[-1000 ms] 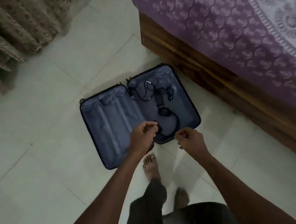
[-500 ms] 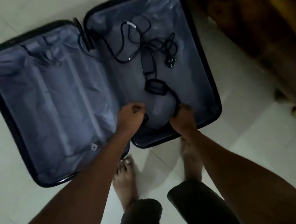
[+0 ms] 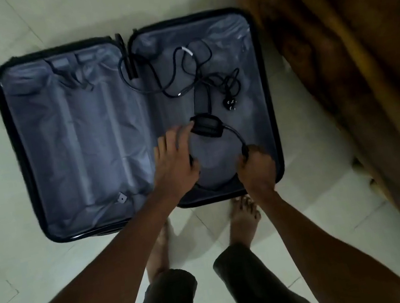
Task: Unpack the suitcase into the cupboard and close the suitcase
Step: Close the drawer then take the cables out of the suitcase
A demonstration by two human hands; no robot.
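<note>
A dark suitcase (image 3: 19, 159) lies open flat on the floor, both halves lined in grey. The left half holds only its straps. In the right half lie black headphones (image 3: 207, 127) and a black charger (image 3: 201, 98) with a tangled cable and a plug (image 3: 231, 104). My left hand (image 3: 174, 160) is spread over the headphones, its fingertips touching the upper ear cup. My right hand (image 3: 255, 166) is curled around the headband at its lower right. The cupboard is out of view.
A wooden bed frame (image 3: 336, 56) runs down the right side, close to the suitcase's right edge. My bare feet (image 3: 243, 219) stand on the pale tiled floor (image 3: 54, 266) just in front of the suitcase.
I have bent closer over the suitcase. My left hand has spread out from a fist and reached up onto the ear cup. My right hand has closed on the headband.
</note>
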